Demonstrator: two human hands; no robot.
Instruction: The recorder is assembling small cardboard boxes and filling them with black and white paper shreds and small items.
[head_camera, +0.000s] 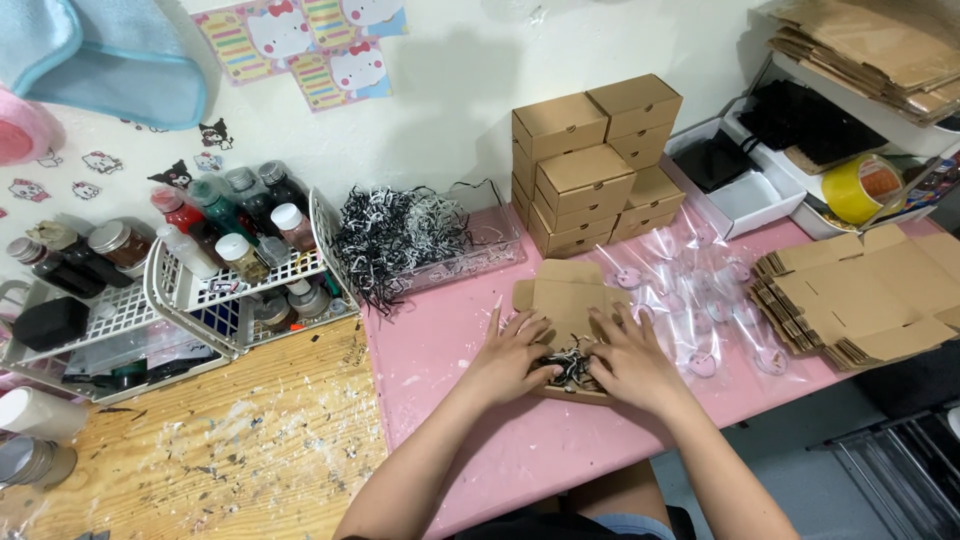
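A small open cardboard box (566, 296) lies on the pink table (450, 340) with its lid flap up toward the wall. Black and white shredded paper filler (571, 366) sits inside it. My left hand (512, 356) presses on the filler from the left, fingers spread over the box edge. My right hand (632, 362) presses from the right, fingers on the filler and the box. Both hands touch the box together.
A clear tray of shredded paper (410, 238) stands behind the box. Stacked closed cardboard boxes (592, 172) sit at the wall. Flat unfolded boxes (860, 296) and clear bags (690, 290) lie right. A white rack of bottles (225, 265) stands left, a yellow tape roll (862, 188) far right.
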